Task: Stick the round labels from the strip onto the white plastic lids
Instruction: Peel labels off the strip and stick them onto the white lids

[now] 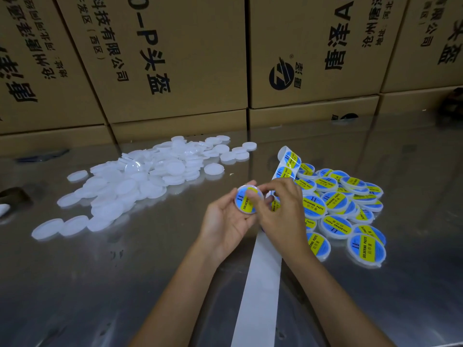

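Observation:
My left hand (225,221) grips a white plastic lid (248,199) that carries a blue and yellow round label. My right hand (283,211) lies over the lid's right side, its thumb and fingers curled on the rim and label. The label strip (288,164) curls up behind my hands with several labels on it. Its bare white backing (260,284) runs toward me between my forearms. A heap of plain white lids (140,176) lies at the left. Labelled lids (343,209) are piled at the right.
The work surface is shiny metal (100,284). Stacked cardboard boxes (175,71) form a wall along the far edge. A dark object (15,196) sits at the left edge.

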A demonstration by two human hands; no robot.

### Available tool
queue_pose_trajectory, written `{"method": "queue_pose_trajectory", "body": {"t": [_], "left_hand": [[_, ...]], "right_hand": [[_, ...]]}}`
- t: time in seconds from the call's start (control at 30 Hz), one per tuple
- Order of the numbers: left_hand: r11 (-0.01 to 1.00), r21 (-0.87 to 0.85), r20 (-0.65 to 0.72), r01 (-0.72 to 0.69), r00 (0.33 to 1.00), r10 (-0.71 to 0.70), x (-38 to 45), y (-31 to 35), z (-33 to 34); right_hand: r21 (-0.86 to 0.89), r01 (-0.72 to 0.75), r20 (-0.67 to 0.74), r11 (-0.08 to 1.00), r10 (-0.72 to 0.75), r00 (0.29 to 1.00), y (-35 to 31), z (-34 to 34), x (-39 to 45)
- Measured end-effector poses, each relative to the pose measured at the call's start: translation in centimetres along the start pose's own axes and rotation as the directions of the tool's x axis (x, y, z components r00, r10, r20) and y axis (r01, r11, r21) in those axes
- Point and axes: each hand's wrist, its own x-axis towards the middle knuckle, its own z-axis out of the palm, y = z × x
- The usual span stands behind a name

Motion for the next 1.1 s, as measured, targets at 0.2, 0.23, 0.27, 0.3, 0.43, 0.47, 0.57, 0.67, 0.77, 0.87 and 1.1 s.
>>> {"method": "queue_pose_trajectory", "body": {"t": [0.2,0.23,0.27,0.3,0.43,0.47,0.57,0.67,0.77,0.87,1.1], "left_hand": [[0.999,0.027,-0.042,-0.028,0.999,0.029,0.0,0.3,-0.3],[0.999,0.038,-0.046,-0.028,0.998,0.030,0.0,0.3,-0.3],[0.999,0.041,-0.048,-0.028,0.998,0.030,0.0,0.3,-0.3],[0.999,0.038,-0.047,-0.026,0.999,0.028,-0.1,0.3,-0.2],[0.999,0.039,-0.034,-0.006,0.999,0.008,-0.3,0.2,0.0],[0.998,0.054,-0.034,-0.012,0.999,0.014,-0.3,0.1,0.0],[0.990,0.109,-0.049,-0.093,0.994,0.099,-0.1,0.1,0.0],[0.977,0.123,-0.052,-0.175,0.982,0.182,0.2,0.1,-0.1],[0.979,0.082,-0.032,-0.187,0.981,0.190,0.3,0.4,-0.2],[0.985,0.101,0.038,-0.142,0.990,0.139,0.1,0.8,-0.3],[0.865,0.445,0.083,-0.230,0.973,0.215,0.0,1.5,-1.4]], "right_hand": [[0.025,-0.004,0.114,1.000,0.001,0.994,-0.3,0.2,-0.3],[0.040,0.002,0.096,0.999,-0.006,0.995,-0.2,0.1,-0.2],[0.053,0.008,0.080,0.999,-0.012,0.997,-0.1,0.0,-0.1],[0.059,0.008,0.068,0.998,-0.013,0.998,-0.1,-0.2,0.0],[0.028,-0.016,0.049,0.999,0.014,0.999,0.1,-0.6,0.2],[0.025,-0.024,0.047,0.999,0.023,0.999,0.1,-0.7,0.2],[0.034,-0.027,0.041,0.999,0.025,0.999,0.2,-0.5,0.0],[0.020,-0.017,0.098,1.000,0.015,0.995,0.0,-0.2,-0.3],[0.003,0.002,0.183,1.000,-0.002,0.983,0.0,0.1,-0.8],[0.081,-0.014,0.180,0.997,-0.001,0.984,-0.1,-0.1,-0.7],[0.115,-0.034,0.268,0.993,0.001,0.964,0.1,-0.4,-1.0]]}}
